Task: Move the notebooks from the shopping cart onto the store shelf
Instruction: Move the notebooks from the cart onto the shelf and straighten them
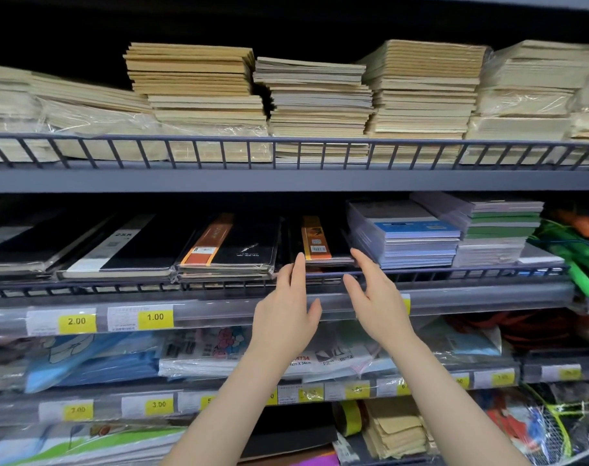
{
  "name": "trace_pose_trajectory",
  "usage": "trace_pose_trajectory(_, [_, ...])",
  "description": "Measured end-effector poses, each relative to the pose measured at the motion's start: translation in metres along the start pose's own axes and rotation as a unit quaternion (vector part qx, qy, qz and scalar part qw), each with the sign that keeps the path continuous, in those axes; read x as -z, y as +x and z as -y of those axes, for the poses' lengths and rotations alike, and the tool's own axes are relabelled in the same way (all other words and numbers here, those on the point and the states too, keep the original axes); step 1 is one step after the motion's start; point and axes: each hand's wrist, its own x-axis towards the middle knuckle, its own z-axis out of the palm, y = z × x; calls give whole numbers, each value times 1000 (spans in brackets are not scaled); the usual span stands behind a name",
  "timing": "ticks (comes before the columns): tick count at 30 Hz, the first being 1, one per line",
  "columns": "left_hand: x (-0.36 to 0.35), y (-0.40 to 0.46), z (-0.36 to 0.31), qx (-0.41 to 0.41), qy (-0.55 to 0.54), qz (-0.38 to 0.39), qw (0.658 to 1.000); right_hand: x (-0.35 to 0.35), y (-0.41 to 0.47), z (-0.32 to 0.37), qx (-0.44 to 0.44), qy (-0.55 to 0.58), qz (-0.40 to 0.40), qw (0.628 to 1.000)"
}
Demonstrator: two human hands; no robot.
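Black notebook [320,242] on shelf [286,181], between both hands' open, empty grips: left [288,317], right [375,306].

This is a shop — the stationery aisle of a store. Grey metal shelving [286,179] with wire front rails [219,151] carries stacked notebooks [420,92] and shrink-wrapped black journals [232,247], while yellow price labels [77,321] — 2.00, 1.00, 3.00 — line the shelf edges.

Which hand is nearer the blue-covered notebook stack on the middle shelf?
Right. The right hand reaches just left of the blue-covered notebook stack, nearly touching it; the left hand is farther left, below the black notebook.
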Motion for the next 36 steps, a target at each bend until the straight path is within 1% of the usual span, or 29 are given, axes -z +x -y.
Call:
trace_pose_trajectory(5, [2,6,-4,12,-112,20,993,-5,4,3,-5,15,-2,1000])
trace_pose_trajectory(8, [3,2,-2,2,-153,18,988,-6,1,3,-10,37,-15,999])
trace_pose_trajectory(11, [-1,-6,2,-17,-147,16,989,-5,-5,1,-2,42,-21,999])
trace_pose_trajectory(16, [-6,-5,7,-20,-31,1,999,-4,-10,0,14,8,-17,1000])
trace_pose_trajectory(19, [-8,-1,5,-3,4,-8,1000,-7,-7,0,29,-31,-23,999])
trace_pose_trajectory(27, [-17,-9,2,-3,-56,-29,998,-6,-5,-1,28,-28,-29,999])
trace_pose_trajectory(33, [-21,-10,-8,36,-175,-41,983,-6,-2,0,16,-2,-20,1000])
trace_pose_trajectory(36, [-26,-13,-6,18,-177,-61,982,-7,-2,1,10,8,-16,1000])
